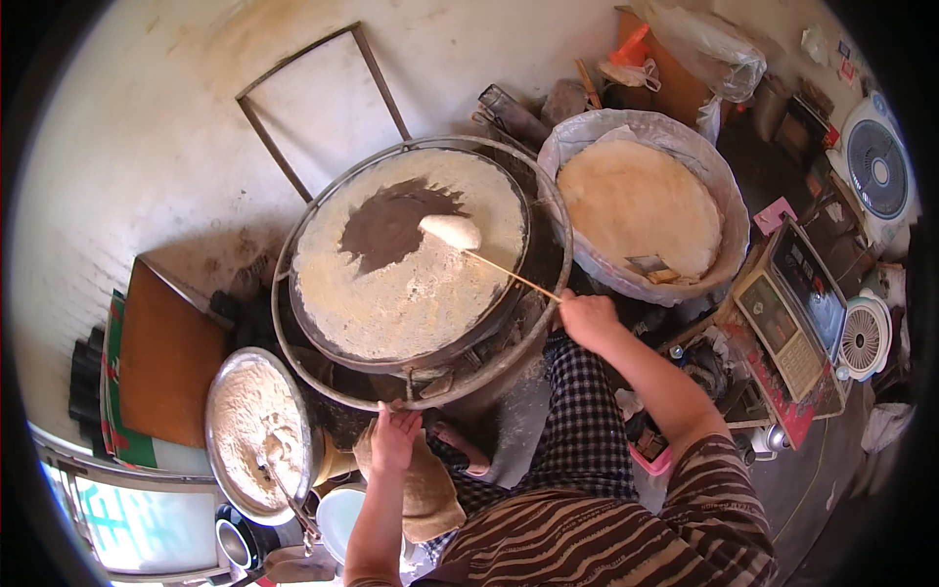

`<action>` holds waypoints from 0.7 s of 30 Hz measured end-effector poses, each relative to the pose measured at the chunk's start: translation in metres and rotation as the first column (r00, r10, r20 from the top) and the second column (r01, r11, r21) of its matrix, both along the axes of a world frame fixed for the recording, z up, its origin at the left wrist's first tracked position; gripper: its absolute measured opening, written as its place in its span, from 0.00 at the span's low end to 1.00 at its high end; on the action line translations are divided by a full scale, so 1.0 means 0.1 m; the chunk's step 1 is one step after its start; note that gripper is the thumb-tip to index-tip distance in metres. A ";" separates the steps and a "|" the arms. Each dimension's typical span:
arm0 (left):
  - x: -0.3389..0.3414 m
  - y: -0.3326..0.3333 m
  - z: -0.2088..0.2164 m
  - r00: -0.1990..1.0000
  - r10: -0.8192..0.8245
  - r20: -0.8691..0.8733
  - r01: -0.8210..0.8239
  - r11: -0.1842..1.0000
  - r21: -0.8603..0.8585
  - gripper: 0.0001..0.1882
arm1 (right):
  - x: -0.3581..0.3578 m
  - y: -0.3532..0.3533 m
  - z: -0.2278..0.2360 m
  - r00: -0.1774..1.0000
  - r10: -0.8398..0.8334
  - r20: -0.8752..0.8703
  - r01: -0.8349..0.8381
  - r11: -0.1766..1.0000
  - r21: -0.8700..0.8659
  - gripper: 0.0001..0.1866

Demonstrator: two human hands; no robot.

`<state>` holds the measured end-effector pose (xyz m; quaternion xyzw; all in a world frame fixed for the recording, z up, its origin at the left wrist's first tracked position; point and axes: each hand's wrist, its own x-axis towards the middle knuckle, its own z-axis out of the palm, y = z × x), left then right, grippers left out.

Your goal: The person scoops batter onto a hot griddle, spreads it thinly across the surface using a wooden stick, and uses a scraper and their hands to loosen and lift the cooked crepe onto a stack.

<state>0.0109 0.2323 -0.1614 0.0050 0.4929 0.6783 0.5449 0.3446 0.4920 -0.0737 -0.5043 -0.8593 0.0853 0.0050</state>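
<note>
My right hand (590, 321) is closed round the thin wooden handle of a batter spreader (452, 232). The spreader's pale, batter-coated head rests on the round griddle (386, 227), beside a dark bare patch. Around that patch, a thin layer of pale batter (411, 303) covers most of the hot plate. A metal ring (281, 293) encircles the griddle. At its near edge is my left hand (394, 435), fingers outstretched and holding nothing; whether the fingertips touch the ring I cannot tell. To its left stands a metal basin (212, 430) of thick batter, with a ladle (281, 484) in it.
A plastic-lined round basket (732, 235) holds a stack of thin flatbreads (636, 205) at the back right. Further right are a weighing scale (780, 333) and two fans. A brown board (171, 362) leans at the left. A metal frame (367, 73) stands against the wall.
</note>
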 end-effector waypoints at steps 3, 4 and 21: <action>0.01 0.05 -0.16 0.995 0.104 -0.010 -0.104 0.995 0.011 0.21 | -0.46 -0.27 -0.07 0.995 0.038 -0.087 -0.046 0.995 -0.088 0.09; -0.04 0.06 -0.21 0.978 0.210 -0.018 -0.210 0.978 -0.006 0.20 | -0.53 -0.35 -0.10 0.993 0.052 -0.108 -0.061 0.994 -0.090 0.09; -0.53 0.10 -0.32 0.948 0.314 -0.054 -0.311 0.948 0.061 0.31 | -0.27 -0.64 -0.16 0.931 0.364 0.005 -0.362 0.926 0.110 0.08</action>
